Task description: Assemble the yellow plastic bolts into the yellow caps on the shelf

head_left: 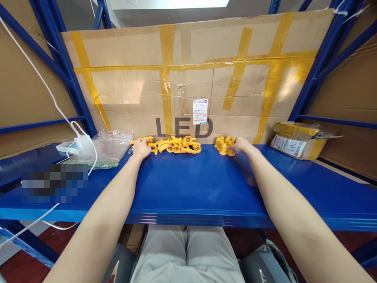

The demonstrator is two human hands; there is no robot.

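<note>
A loose heap of long yellow plastic pieces [179, 145] with flared, hollow ends lies at the back of the blue shelf [188, 184]. My left hand [141, 148] is at the heap's left end, its fingers curled over one of the yellow pieces. Small metal rings show beside those fingers. Right of the heap, across a gap, stands a cluster of short yellow cup-shaped pieces [223, 148]. My right hand [242, 144] reaches the cluster's right edge, with its fingers bent around a piece there. Its fingertips are partly hidden.
A large cardboard sheet [132, 90] marked LED backs the shelf. On the left lie clear plastic bags [108, 147], a white cable [88, 143] and a blurred-out dark object [54, 181]. A small open carton [297, 140] stands right. Blue posts [321, 67] rise at both sides.
</note>
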